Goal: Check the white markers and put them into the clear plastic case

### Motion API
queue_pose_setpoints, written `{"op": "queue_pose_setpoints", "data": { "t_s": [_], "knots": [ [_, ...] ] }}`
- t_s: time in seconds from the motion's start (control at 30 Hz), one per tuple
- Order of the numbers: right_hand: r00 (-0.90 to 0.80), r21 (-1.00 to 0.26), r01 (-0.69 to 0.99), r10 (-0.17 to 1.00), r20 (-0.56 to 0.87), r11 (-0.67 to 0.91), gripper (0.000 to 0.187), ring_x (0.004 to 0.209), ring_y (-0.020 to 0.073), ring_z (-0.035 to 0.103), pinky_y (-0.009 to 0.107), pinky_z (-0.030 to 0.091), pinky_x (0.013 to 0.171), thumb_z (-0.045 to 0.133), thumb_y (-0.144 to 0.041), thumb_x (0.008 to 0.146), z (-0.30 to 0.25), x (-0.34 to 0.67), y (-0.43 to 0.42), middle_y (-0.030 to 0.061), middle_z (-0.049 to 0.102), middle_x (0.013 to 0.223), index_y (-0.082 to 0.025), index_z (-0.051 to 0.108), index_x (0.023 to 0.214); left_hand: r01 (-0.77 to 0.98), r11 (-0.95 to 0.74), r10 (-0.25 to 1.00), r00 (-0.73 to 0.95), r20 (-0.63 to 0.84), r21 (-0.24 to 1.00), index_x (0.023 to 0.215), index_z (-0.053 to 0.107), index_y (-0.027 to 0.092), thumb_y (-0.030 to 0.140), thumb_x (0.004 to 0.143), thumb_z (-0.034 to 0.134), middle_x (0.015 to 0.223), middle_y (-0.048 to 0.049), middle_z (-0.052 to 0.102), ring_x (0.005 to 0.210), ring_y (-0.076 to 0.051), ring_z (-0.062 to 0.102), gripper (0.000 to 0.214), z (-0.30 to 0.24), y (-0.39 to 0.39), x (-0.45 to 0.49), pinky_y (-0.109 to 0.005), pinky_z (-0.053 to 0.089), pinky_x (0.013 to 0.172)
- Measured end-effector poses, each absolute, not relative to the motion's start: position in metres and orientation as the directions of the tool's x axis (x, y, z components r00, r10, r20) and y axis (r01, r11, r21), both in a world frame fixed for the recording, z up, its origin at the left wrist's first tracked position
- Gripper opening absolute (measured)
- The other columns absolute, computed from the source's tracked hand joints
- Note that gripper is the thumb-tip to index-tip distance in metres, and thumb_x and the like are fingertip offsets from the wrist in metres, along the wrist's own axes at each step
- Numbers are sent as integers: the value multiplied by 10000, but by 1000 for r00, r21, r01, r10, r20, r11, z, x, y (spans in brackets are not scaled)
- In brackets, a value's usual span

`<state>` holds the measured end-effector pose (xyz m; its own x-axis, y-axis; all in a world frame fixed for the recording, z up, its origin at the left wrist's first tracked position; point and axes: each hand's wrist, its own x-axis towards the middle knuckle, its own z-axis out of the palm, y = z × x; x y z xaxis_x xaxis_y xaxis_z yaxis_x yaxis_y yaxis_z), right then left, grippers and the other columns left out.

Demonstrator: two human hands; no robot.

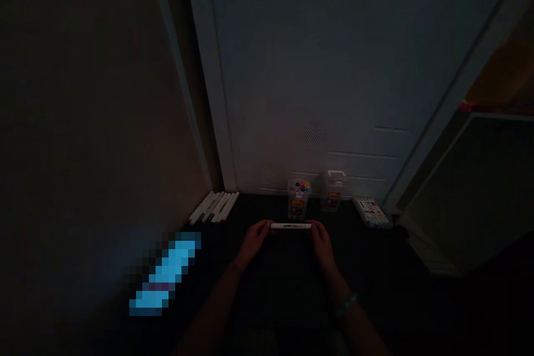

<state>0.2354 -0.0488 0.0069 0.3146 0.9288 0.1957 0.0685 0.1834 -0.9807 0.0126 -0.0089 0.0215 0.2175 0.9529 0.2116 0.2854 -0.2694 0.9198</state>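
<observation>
Centrally, marker held level, left hand closed on one end, right hand on the other, bare floor beneath, two tubs just beyond, pen row along left wall.

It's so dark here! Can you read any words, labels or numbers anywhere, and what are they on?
No text is legible in this dim picture.
The marker between left hand and right hand: dark print, too small.
The left tub and right tub: orange labels, blurred.
The flat pack by the door: printing too small.
</observation>
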Motion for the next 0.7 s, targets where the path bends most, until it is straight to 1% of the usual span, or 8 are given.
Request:
{"op": "queue_pose_setpoints", "data": {
  "t_s": [0.13,0.27,0.47,0.63,0.7],
  "knots": [
    [336,-980,86,921,199,181,372,806,198,561,290,433,707,465,-490,786,8,236,-49,46,641,906,-208,624,969,270,-265,953,221,209,925,1012,623,149,490,816,409,768,-37,656,754,-178,565,448,23,-9,12,-265,413,710],
    [320,-981,90,928,192,172,374,783,191,560,284,434,695,449,-492,798,9,236,-50,41,639,892,-215,619,982,292,-249,958,213,191,923,1008,626,155,498,805,420,772,-39,662,745,-185,570,449,25,-11,12,-270,421,696],
    [339,-979,88,918,205,185,376,823,191,563,280,432,721,447,-500,798,8,235,-51,37,641,906,-209,617,965,285,-275,954,200,224,918,908,650,166,475,802,443,759,-33,672,791,-197,587,387,23,-10,13,-288,416,768],
    [316,-975,107,923,221,196,353,829,190,559,280,424,731,445,-476,809,9,236,-51,39,638,910,-212,618,966,293,-281,953,199,229,914,813,663,163,489,800,442,766,-39,677,802,-203,589,393,23,-9,13,-290,415,775],
    [322,-977,101,923,211,188,355,808,190,559,279,427,708,450,-475,805,8,236,-51,39,639,898,-214,620,975,299,-279,953,205,224,913,822,663,165,499,803,430,766,-38,677,788,-202,586,407,25,-10,13,-288,418,754]
  ]
}}
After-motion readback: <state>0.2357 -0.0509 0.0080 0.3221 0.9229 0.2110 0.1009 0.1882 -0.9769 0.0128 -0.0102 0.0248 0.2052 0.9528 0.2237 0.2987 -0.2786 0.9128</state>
